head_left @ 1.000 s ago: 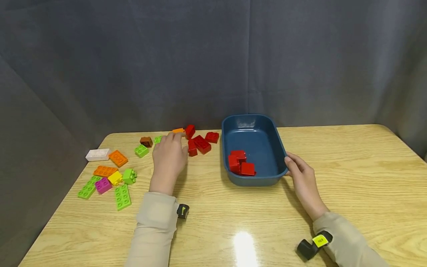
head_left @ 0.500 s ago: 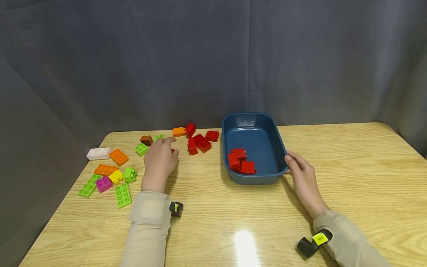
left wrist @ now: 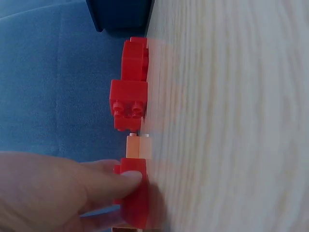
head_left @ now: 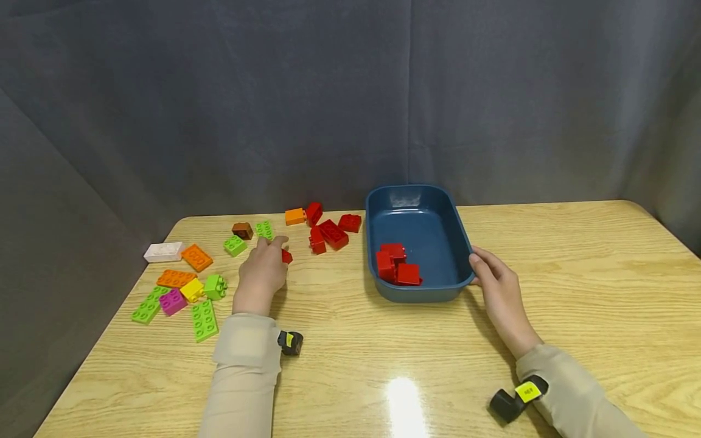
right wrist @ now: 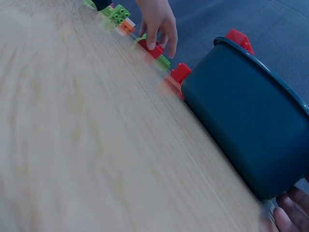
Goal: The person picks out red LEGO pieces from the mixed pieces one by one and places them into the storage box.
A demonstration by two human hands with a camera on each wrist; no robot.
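Note:
My left hand (head_left: 263,271) pinches a red toy brick (left wrist: 134,193) between thumb and fingers, low at the tabletop. In the head view most of that brick is hidden by the hand. My right hand (head_left: 497,292) grips the near right corner of a blue plastic tub (head_left: 418,295), thumb over the rim and fingers outside. Several red bricks (head_left: 408,274) lie inside the tub, in its near left corner. Between the left hand and the tub lie more red bricks (head_left: 333,235), one of them tipped on its side (head_left: 317,241).
Left of the left hand several bricks lie scattered: a white brick (head_left: 164,252), an orange plate (head_left: 175,278), a yellow brick (head_left: 192,290), a purple brick (head_left: 173,302) and green ones (head_left: 204,321). An orange brick (head_left: 294,216) lies near the back edge. A grey curtain (head_left: 328,103) hangs behind the table.
My left hand has moved left and towards me from beside the red bricks, and a red brick shows at its fingers. The right hand stays on the tub.

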